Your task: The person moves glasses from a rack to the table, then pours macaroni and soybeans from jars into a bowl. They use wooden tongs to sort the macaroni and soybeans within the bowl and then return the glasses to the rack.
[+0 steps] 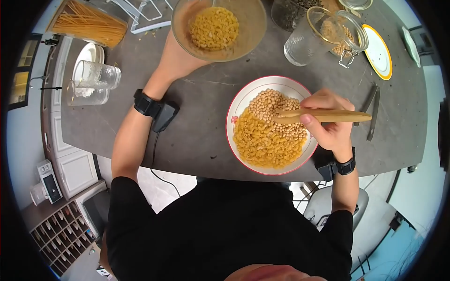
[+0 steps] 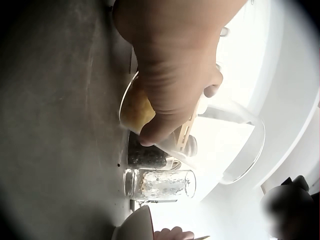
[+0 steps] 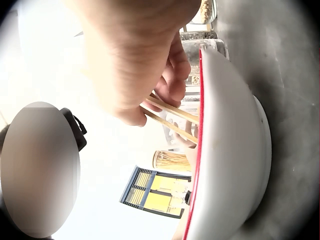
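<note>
My left hand point(image 1: 177, 58) holds the side of a clear glass bowl point(image 1: 251, 28) with elbow macaroni point(image 1: 214, 29) at its bottom; the fingers are partly hidden behind it. In the left wrist view the thumb lies along the glass. My right hand point(image 1: 333, 129) pinches wooden tongs point(image 1: 344, 115) between thumb and fingers. The tong tips point down among pale round dried beans point(image 1: 268, 104) in a white, red-rimmed bowl point(image 1: 236, 152). Macaroni point(image 1: 267, 145) fills the near side of that bowl, beans the far side. Both tong arms show in the right wrist view, reaching past the rim.
Drinking glasses point(image 1: 96, 75) and a container of spaghetti point(image 1: 89, 25) stand at left, beside a white wire rack point(image 1: 145, 16). A tall glass point(image 1: 300, 44), a clip-top jar point(image 1: 351, 42), a yellow-rimmed plate point(image 1: 378, 54) and metal tongs point(image 1: 372, 112) lie to the right.
</note>
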The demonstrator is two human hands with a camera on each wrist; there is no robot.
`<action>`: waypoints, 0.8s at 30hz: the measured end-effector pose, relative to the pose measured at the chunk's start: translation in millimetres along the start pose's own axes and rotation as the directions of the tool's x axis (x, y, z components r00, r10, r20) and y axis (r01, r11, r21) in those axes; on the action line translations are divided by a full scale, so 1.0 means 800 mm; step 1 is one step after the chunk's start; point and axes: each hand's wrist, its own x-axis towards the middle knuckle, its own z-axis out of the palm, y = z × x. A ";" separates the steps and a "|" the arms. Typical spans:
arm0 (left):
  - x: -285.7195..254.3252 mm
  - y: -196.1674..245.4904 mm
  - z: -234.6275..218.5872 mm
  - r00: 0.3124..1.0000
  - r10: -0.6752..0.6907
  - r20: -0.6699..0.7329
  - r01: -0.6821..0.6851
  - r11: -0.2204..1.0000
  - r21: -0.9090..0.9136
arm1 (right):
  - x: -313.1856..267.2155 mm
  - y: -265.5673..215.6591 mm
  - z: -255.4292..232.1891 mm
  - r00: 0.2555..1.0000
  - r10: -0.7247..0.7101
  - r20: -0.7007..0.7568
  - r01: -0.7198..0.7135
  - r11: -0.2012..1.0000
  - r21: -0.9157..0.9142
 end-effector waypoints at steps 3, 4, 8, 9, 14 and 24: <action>-0.004 -0.001 -0.007 1.000 -0.021 -0.009 0.021 0.998 0.059 | -0.003 0.004 -0.001 0.995 0.054 0.081 -0.054 0.999 0.002; 0.000 0.001 -0.007 0.999 -0.037 -0.021 0.038 0.998 0.048 | -0.002 0.006 -0.003 0.991 0.070 0.112 -0.069 0.998 -0.010; 0.006 -0.001 -0.013 0.993 0.097 -0.068 -0.096 0.995 0.010 | -0.001 0.006 -0.010 0.979 0.102 0.178 -0.103 0.995 -0.001; 0.004 -0.006 -0.014 0.995 0.096 -0.020 -0.095 0.994 0.050 | -0.001 0.005 -0.011 0.974 0.107 0.198 -0.109 0.994 -0.001; 0.007 -0.003 -0.020 0.974 0.219 0.054 -0.225 0.954 0.199 | 0.022 -0.019 -0.011 0.936 0.092 0.340 -0.128 0.988 0.085; 0.005 0.000 -0.017 0.990 0.119 0.075 -0.126 0.987 0.097 | 0.015 -0.018 0.007 0.939 -0.040 0.340 0.008 0.995 0.096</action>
